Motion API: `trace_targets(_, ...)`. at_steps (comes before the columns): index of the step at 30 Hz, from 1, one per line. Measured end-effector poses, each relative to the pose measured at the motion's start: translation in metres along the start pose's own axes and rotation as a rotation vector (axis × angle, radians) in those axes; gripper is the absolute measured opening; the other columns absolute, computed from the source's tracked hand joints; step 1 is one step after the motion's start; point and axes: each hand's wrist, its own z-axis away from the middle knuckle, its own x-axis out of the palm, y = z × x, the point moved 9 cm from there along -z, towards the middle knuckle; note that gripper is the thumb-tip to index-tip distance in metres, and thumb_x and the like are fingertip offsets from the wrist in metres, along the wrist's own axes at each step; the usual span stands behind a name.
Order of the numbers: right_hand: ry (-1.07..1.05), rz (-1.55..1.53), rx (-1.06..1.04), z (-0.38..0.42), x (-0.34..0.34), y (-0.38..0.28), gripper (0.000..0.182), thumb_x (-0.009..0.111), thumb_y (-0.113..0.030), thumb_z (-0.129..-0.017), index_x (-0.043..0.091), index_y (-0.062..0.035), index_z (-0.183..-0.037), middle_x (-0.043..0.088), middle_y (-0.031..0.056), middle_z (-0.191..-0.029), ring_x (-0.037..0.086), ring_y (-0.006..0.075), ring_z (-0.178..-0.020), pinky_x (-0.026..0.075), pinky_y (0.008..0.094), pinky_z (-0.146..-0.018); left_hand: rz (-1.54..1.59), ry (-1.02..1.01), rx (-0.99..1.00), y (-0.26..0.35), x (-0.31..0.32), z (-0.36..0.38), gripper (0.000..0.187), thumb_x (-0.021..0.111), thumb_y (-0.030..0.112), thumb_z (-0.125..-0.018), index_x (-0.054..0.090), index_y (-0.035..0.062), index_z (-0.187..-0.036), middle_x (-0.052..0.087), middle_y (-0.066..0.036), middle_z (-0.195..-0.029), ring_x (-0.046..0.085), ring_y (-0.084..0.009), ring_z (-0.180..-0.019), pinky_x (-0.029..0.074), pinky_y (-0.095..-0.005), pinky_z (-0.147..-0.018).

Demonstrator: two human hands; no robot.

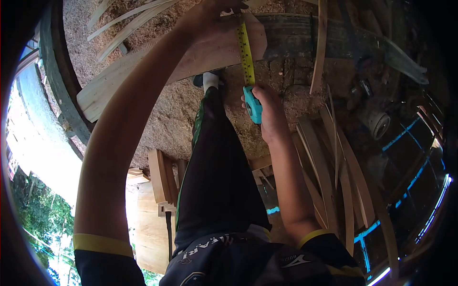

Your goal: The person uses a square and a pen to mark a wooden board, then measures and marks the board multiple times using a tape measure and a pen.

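A teal tape measure (252, 106) is gripped in my right hand (268, 108), with the thumb along its side. Its yellow blade (245, 52) runs up across a wide, pale wooden board (200, 56) near the board's angled end. At the board's far edge, by the top of the blade, is my left hand (212, 15). Its fingers are bent near the blade's end; whether they pinch it is too dark to make out. A dark, weathered plank (291, 38) adjoins the board on the right.
Long curved strips (329, 162) lean at the lower right, and short wood blocks (160, 174) stand left of my legs. Thin strips (133, 24) lie on the shavings at the upper left. A dark curved beam (59, 71) is at the left, a round can (379, 125) at the right.
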Motion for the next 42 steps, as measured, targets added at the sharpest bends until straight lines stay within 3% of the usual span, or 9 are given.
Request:
trace_targets(8, 0.007, -0.022, 0.027, 0.005, 0.001, 0.0, 0.034, 0.066, -0.036, -0.105, 0.069, -0.0038, -0.116, 0.072, 0.0058, -0.096, 0.069, 0.0134, -0.083, 0.056, 0.0307, -0.081, -0.039, 0.002, -0.004, 0.002, -0.001, 0.0, 0.042, 0.07, 0.035, -0.102, 0.07, 0.0233, -0.142, 0.077, -0.008, -0.126, 0.073, -0.0262, -0.124, 0.056, -0.0431, -0.111)
trace_targets(23, -0.065, -0.06, 0.112, 0.003, 0.002, 0.005, 0.031, 0.061, -0.037, -0.107, 0.066, -0.0069, -0.111, 0.069, 0.0047, -0.093, 0.068, 0.0128, -0.078, 0.055, 0.0307, -0.069, 0.005, 0.028, 0.028, 0.003, -0.002, 0.0, 0.039, 0.071, 0.028, -0.101, 0.072, 0.0152, -0.138, 0.078, -0.011, -0.124, 0.074, -0.0277, -0.121, 0.057, -0.0438, -0.108)
trace_targets(26, -0.066, -0.09, 0.121, 0.004, 0.0, 0.008, 0.032, 0.062, -0.037, -0.107, 0.066, -0.0065, -0.114, 0.07, 0.0052, -0.095, 0.069, 0.0129, -0.081, 0.056, 0.0307, -0.071, -0.019, 0.033, 0.023, 0.0, -0.001, 0.001, 0.04, 0.07, 0.029, -0.101, 0.071, 0.0155, -0.139, 0.077, -0.011, -0.126, 0.073, -0.0278, -0.123, 0.057, -0.0435, -0.109)
trace_targets(28, -0.079, -0.012, 0.104, 0.004, -0.001, 0.008, 0.042, 0.058, -0.043, -0.107, 0.069, -0.0053, -0.121, 0.075, 0.0085, -0.104, 0.071, 0.0172, -0.093, 0.058, 0.0352, -0.08, -0.039, 0.043, 0.03, 0.004, -0.002, 0.001, 0.04, 0.07, 0.029, -0.101, 0.071, 0.0158, -0.139, 0.077, -0.011, -0.127, 0.073, -0.0277, -0.123, 0.056, -0.0433, -0.11)
trace_targets(31, -0.081, -0.11, 0.095, 0.005, 0.0, 0.008, 0.033, 0.066, -0.035, -0.106, 0.067, -0.0059, -0.121, 0.071, 0.0055, -0.099, 0.07, 0.0131, -0.085, 0.057, 0.0317, -0.074, -0.06, 0.041, 0.005, 0.001, -0.001, 0.002, 0.04, 0.069, 0.029, -0.101, 0.072, 0.0157, -0.139, 0.076, -0.01, -0.131, 0.073, -0.0284, -0.124, 0.055, -0.0432, -0.112)
trace_targets(35, -0.137, -0.087, -0.003, 0.006, -0.001, 0.007, 0.038, 0.066, -0.035, -0.107, 0.063, -0.0048, -0.129, 0.07, 0.0069, -0.105, 0.07, 0.0139, -0.087, 0.057, 0.0315, -0.075, 0.033, 0.09, 0.026, 0.009, -0.009, 0.004, 0.037, 0.064, 0.026, -0.104, 0.073, 0.0132, -0.137, 0.076, -0.011, -0.135, 0.071, -0.0282, -0.127, 0.054, -0.0429, -0.112)
trace_targets(37, -0.134, 0.0, -0.047, 0.012, -0.001, 0.005, 0.043, 0.063, -0.035, -0.106, 0.057, -0.0051, -0.135, 0.071, 0.0118, -0.117, 0.073, 0.0202, -0.097, 0.06, 0.0354, -0.08, 0.076, 0.091, -0.001, 0.006, -0.011, 0.003, 0.036, 0.062, 0.025, -0.105, 0.073, 0.011, -0.137, 0.075, -0.011, -0.136, 0.07, -0.0275, -0.128, 0.053, -0.0424, -0.112)
trace_targets(40, -0.069, 0.025, -0.129, 0.018, 0.0, -0.003, 0.042, 0.061, -0.04, -0.109, 0.053, -0.0062, -0.134, 0.07, 0.0122, -0.119, 0.074, 0.0217, -0.097, 0.062, 0.0363, -0.075, 0.153, 0.156, 0.089, 0.016, -0.021, 0.007, 0.034, 0.057, 0.019, -0.107, 0.073, 0.0043, -0.133, 0.076, -0.014, -0.131, 0.07, -0.0274, -0.127, 0.052, -0.0399, -0.111)
trace_targets(42, -0.102, -0.027, -0.131, 0.019, 0.002, -0.003, 0.046, 0.063, -0.042, -0.109, 0.049, -0.0061, -0.133, 0.067, 0.0123, -0.118, 0.073, 0.0198, -0.094, 0.062, 0.0348, -0.071, 0.264, 0.521, 0.151, 0.025, -0.046, 0.029, 0.026, 0.065, 0.022, -0.105, 0.075, 0.005, -0.121, 0.076, -0.016, -0.113, 0.074, -0.0338, -0.107, 0.057, -0.0445, -0.094)
